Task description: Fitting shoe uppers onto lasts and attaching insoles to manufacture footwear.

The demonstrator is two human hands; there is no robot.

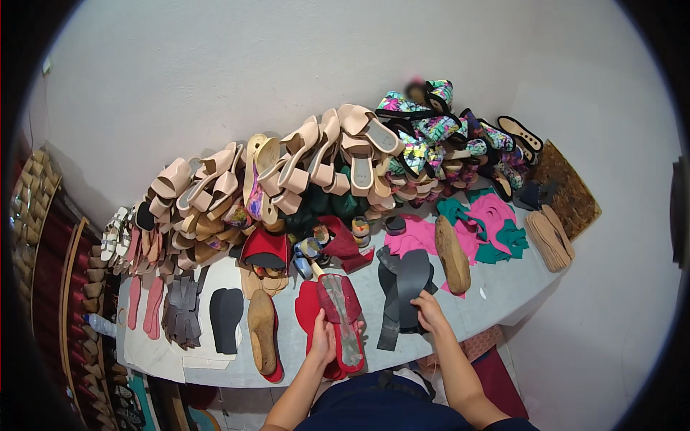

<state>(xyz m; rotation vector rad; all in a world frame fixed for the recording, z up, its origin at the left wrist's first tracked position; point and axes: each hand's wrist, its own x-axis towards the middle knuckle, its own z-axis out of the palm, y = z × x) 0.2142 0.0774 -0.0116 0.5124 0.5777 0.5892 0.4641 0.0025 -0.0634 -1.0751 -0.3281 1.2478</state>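
My left hand (323, 342) is wrapped round a red shoe upper (341, 302), held with its underside up. Its red edges border a greyish, smeared-looking middle strip. A red sole-shaped piece (307, 305) lies beside it, partly behind my hand. My right hand (430, 313) grips the lower part of a dark grey sole piece (412, 276) by its edge, over other dark strips (389, 327) on the table. One wooden shoe last (263, 327) lies left of my left hand on a red piece, and another wooden last (452, 255) is beyond my right hand.
Beige sandals (295, 165) and flower-patterned shoes (435, 129) are heaped along the wall. Pink scraps (413, 235) and green scraps (503, 244) lie at right, near stacked tan insoles (550, 241). Black soles (226, 320) and grey pieces (184, 309) sit at left. Shelves (72, 287) hold more lasts.
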